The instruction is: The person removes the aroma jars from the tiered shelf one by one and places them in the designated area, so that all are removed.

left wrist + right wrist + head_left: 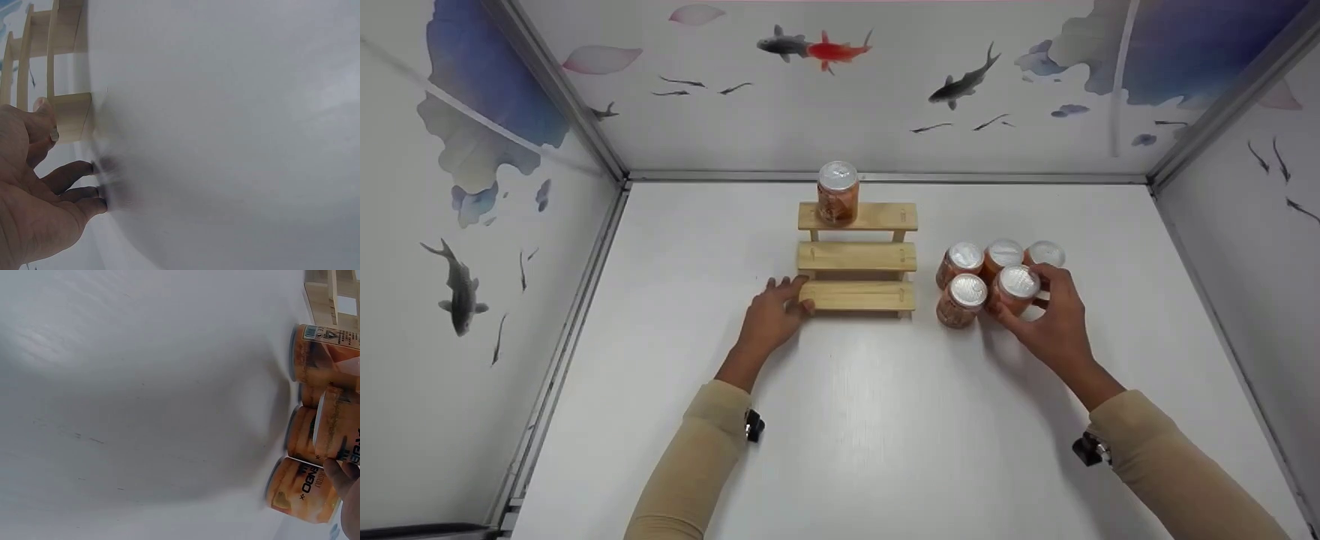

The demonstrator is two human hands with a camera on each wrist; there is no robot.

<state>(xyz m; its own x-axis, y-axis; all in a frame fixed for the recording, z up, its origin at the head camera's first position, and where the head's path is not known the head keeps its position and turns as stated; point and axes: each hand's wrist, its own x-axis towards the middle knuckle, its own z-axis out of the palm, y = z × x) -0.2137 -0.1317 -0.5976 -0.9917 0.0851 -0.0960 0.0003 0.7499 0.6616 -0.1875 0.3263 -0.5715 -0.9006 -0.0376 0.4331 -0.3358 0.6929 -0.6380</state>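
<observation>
A small three-step wooden stand (856, 256) is on the white table, with one orange can (838, 202) with a silver lid on its top step. At the left end of the lowest step, my left hand (772, 315) pinches the board between thumb and forefinger; its other fingers reach down to the tabletop in the left wrist view. My right hand (1054, 319) grips an orange can (1014, 291) by its sides. In the right wrist view this can (339, 424) looks raised slightly off the table, upright. Several like cans (960, 300) stand close beside it.
Printed white panels (885, 112) with fish enclose the back and sides of the table. A metal rail (735, 177) runs along the table's back edge. The cluster of cans stands just right of the stand.
</observation>
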